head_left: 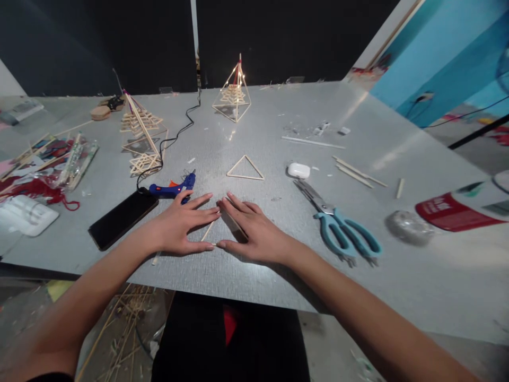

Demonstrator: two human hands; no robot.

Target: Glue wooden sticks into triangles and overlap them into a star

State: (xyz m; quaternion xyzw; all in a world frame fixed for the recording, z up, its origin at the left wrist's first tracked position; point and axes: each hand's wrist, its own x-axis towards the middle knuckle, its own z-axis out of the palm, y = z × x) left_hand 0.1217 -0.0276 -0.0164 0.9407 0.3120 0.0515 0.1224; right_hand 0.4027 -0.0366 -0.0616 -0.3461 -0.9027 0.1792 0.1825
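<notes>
My left hand (181, 225) lies over the grey table with fingers stretched out and apart. Facing it, my right hand (254, 228) is spread in the same way, and the fingertips and thumbs of both hands nearly meet. Between them a thin wooden stick (207, 231) shows on the tabletop; my hands cover most of what lies there. Just beyond is a flat triangle of wooden sticks (245, 178). A blue glue gun (175, 187) with a small red light rests beside my left fingers. To the right of my right hand lie scissors (338, 225) with light-blue handles.
A black phone (123, 218) lies left of my left hand. Stick pyramids (234, 98) (141, 132) stand farther back. A black cable (181, 130) crosses the table. At right are a white earbud case (298, 170), loose sticks (353, 174) and a bottle with a red label (449, 211).
</notes>
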